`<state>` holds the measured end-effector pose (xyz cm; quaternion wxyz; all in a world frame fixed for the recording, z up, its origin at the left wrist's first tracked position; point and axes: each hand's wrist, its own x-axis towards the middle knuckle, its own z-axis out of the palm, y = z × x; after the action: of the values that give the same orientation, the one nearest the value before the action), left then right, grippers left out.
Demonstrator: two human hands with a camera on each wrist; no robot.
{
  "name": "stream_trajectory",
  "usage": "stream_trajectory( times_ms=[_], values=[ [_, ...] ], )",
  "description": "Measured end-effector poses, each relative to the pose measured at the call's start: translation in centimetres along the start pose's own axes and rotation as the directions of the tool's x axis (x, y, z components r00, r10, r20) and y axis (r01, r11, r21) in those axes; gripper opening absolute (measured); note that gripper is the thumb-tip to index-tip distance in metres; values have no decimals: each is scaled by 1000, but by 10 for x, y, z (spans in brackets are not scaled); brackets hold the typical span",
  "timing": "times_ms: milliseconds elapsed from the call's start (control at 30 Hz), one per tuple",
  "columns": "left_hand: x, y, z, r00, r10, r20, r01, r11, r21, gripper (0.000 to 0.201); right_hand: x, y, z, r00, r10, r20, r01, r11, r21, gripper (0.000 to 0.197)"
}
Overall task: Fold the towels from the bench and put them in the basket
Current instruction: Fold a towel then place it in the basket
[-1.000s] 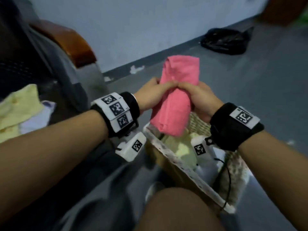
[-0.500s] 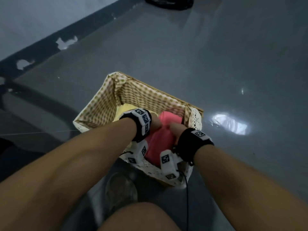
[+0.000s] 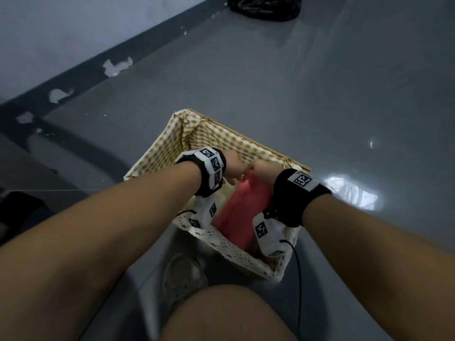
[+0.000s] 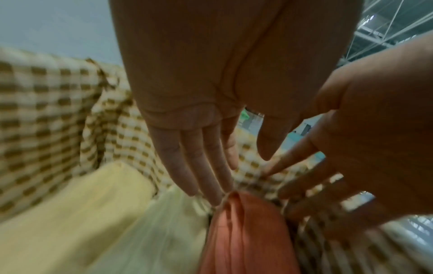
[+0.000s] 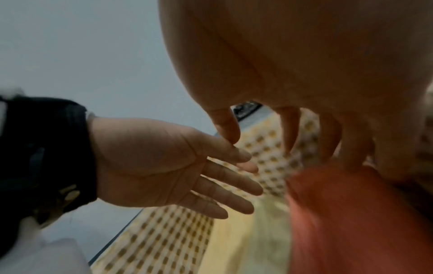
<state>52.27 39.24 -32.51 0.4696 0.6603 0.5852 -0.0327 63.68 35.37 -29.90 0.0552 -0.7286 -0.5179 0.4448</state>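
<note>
From my feed, both hands were down in the basket (image 3: 157, 153). Pink towel (image 3: 242, 212) sat folded inside, at its right side, next to a yellow towel (image 4: 77, 213). Left hand (image 3: 234, 166) fingers (image 4: 199, 166) straight and together, tips touching the towel's top edge. Right hand (image 3: 263, 171) fingers (image 5: 351, 148) spread wide, gripping nothing; tips at the towel, but I couldn't tell contact through the blur. Head view: wrist cameras and forearms hid most of the towel and the basket's contents. Floor (image 3: 320, 94) grey, glossy.
</note>
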Motion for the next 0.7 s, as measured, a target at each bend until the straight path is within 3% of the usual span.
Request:
stream_trajectory(
  times_ms=[133,200,267,433,533,700],
  values=[
    [-66,-2,-45,988,91,-122,-99,993,-58,10,-36,-56,-1,989,-143,-19,144,987,68,26],
    [-106,-14,-70,968,125,-218,-133,991,-22,12,-59,-89,8,973,-230,15,226,966,129,29],
    [-151,-34,-96,933,135,-333,-129,991,42,10,-78,-123,22,936,-341,84,334,939,86,27],
    [-266,-120,-145,807,66,-587,18,991,136,25,-120,-217,84,755,-580,307,606,795,10,23],
    [-333,-186,-155,726,-7,-688,136,982,133,27,-142,-269,144,648,-632,425,709,704,-34,15],
    [-423,-293,-143,642,-203,-739,327,945,24,28,-180,-330,255,476,-649,594,843,529,-97,8]
  ],
)
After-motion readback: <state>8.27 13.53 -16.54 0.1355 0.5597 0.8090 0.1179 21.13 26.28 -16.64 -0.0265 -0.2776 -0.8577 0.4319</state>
